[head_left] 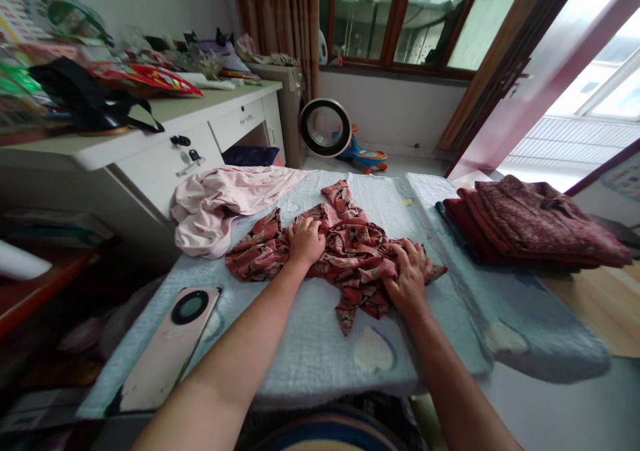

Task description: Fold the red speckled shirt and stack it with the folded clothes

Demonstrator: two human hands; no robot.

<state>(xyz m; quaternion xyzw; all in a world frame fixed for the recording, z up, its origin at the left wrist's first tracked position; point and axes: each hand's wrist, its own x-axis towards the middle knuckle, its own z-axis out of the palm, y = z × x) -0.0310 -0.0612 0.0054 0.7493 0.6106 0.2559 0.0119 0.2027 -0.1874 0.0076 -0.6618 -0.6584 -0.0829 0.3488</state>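
A crumpled red garment with a dark and pale print lies bunched on the cloth-covered table. My left hand rests on its left part, fingers curled into the fabric. On the right part, my right hand grips a fold between thumb and bent fingers. Folds hide what kind of garment it is, as well as some of the fingertips. Just behind and left of it lies a loose pale pink cloth.
A phone lies at the table's left front. Folded dark red clothes are stacked at the right. A white desk with clutter stands at the left. Beyond the table are a round fan-like ring and a blue ride-on toy.
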